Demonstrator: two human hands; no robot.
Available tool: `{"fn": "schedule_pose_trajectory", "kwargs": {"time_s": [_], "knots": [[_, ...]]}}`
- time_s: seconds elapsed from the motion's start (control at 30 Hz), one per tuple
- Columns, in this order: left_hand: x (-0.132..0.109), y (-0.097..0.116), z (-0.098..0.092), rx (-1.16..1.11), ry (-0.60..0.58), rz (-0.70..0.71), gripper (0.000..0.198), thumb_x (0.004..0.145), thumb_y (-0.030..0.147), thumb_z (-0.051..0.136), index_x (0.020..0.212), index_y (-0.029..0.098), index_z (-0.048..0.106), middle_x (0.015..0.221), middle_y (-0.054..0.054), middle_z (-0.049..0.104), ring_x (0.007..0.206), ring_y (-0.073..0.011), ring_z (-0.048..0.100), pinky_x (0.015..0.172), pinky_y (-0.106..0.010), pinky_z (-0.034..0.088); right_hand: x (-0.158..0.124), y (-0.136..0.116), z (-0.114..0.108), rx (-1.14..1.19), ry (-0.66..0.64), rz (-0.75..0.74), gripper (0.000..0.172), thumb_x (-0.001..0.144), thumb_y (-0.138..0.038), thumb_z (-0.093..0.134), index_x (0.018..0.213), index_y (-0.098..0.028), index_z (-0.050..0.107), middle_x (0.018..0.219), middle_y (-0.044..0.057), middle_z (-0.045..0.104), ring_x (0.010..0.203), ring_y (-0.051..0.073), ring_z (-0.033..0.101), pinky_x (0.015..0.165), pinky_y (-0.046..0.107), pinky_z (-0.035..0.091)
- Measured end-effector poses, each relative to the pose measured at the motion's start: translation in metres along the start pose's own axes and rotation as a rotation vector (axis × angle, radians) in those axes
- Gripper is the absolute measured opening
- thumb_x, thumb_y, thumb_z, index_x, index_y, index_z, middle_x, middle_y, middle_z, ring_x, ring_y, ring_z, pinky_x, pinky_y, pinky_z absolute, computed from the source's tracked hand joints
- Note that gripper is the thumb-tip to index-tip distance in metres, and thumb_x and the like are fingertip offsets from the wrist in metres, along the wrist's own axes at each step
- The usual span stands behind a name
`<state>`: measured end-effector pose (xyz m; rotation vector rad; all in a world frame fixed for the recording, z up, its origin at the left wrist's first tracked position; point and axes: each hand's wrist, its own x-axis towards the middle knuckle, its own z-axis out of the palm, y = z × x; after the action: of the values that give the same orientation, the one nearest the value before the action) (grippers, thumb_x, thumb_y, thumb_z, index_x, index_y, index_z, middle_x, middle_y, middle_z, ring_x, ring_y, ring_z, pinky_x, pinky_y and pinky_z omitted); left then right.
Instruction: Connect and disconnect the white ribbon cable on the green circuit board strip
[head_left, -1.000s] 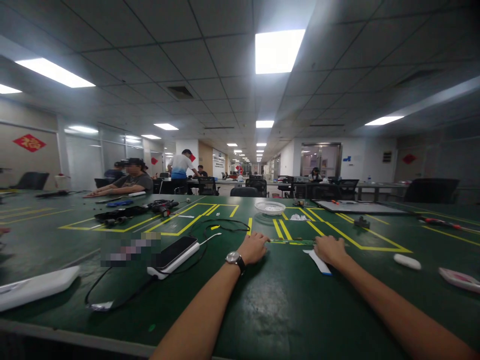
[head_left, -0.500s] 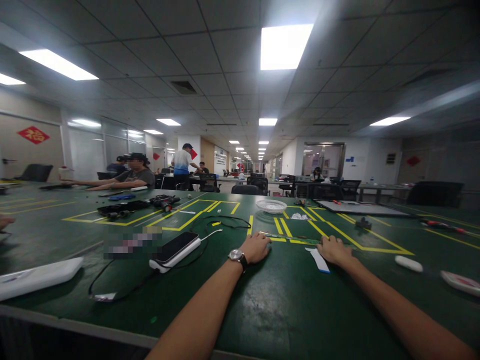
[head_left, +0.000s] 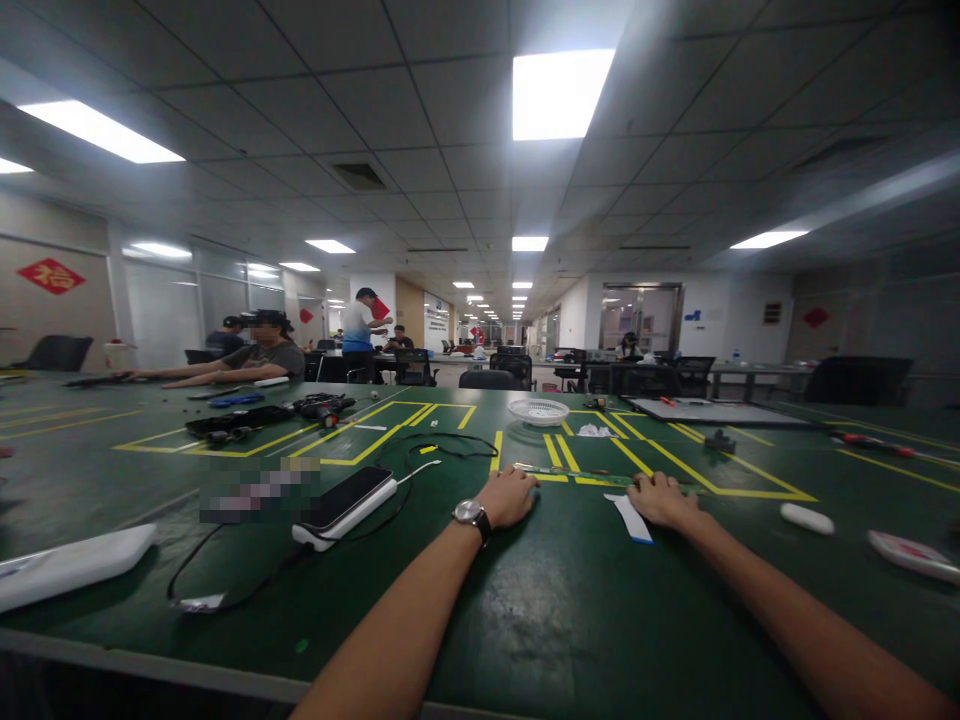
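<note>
A thin, see-through greenish strip (head_left: 585, 475), ruler-like, lies across the green table between my two hands. My left hand (head_left: 508, 497), with a watch on the wrist, rests at the left end of the strip, fingers bent and closed on it. Toward the other end, my right hand (head_left: 663, 498) is closed on the strip as well, fingertips pressed down. Just beside the right hand lies a flat white strip with a blue end (head_left: 631, 517). The fingertips are partly hidden behind the knuckles.
Beyond my hands stand a clear plastic basket (head_left: 538, 411) and crumpled white scraps (head_left: 595, 431). Left are a phone (head_left: 351, 497) on a white power bank with a black cable (head_left: 471, 438). A white rounded object (head_left: 807, 518) lies right. A co-worker (head_left: 266, 355) sits far left.
The view has swung slightly, so everything sits a little further left. Both hands stay at the strip. In the background, a standing person has straightened up.
</note>
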<state>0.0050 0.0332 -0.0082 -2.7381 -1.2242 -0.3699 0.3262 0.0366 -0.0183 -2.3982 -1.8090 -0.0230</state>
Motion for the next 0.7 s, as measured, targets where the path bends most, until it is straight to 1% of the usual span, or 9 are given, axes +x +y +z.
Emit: {"fn": "schedule_pose_trajectory", "kwargs": {"time_s": [0.1,0.3,0.47,0.53,0.7], "knots": [[0.000,0.001,0.000,0.003,-0.009,-0.004,0.037,0.094,0.030,0.041,0.128,0.023,0.054,0.129,-0.009,0.057,0.120,-0.0275,0.049,0.097,-0.047,0.043,-0.002,-0.001,-0.001,-0.002,-0.013,-0.002,0.059,0.092,-0.047,0.027,0.140,-0.018,0.046,0.143,0.020,0.041,0.134,0.039,0.037,0.100,0.065,0.031],[0.000,0.000,0.000,0.007,-0.014,-0.002,0.037,0.095,0.029,0.041,0.129,0.022,0.053,0.129,-0.010,0.057,0.121,-0.0278,0.048,0.098,-0.047,0.043,-0.004,0.000,-0.005,-0.017,-0.004,-0.036,0.056,0.093,-0.048,0.029,0.134,-0.018,0.050,0.139,0.020,0.044,0.131,0.039,0.039,0.099,0.062,0.035],[0.000,0.000,0.000,-0.002,0.004,0.000,0.036,0.093,0.028,0.043,0.127,0.023,0.054,0.130,-0.009,0.057,0.120,-0.0273,0.049,0.098,-0.046,0.043,-0.002,0.006,-0.011,-0.044,-0.005,-0.110,0.051,0.096,-0.044,0.020,0.121,-0.021,0.059,0.127,0.018,0.052,0.121,0.039,0.049,0.090,0.061,0.041],[0.000,0.000,-0.001,0.000,0.020,-0.005,0.036,0.093,0.026,0.043,0.127,0.023,0.055,0.129,-0.009,0.057,0.119,-0.0269,0.050,0.097,-0.045,0.044,-0.001,0.007,-0.013,-0.048,-0.004,-0.121,0.053,0.097,-0.045,0.017,0.117,-0.022,0.061,0.123,0.018,0.055,0.117,0.039,0.052,0.088,0.062,0.041],[0.001,0.002,-0.005,0.008,0.077,-0.024,0.035,0.093,0.022,0.041,0.124,0.021,0.058,0.125,-0.009,0.060,0.116,-0.0274,0.051,0.095,-0.045,0.045,-0.002,0.002,-0.014,-0.034,0.017,-0.116,0.061,0.096,-0.054,0.014,0.121,-0.025,0.062,0.126,0.019,0.056,0.119,0.041,0.052,0.089,0.067,0.038]]}}
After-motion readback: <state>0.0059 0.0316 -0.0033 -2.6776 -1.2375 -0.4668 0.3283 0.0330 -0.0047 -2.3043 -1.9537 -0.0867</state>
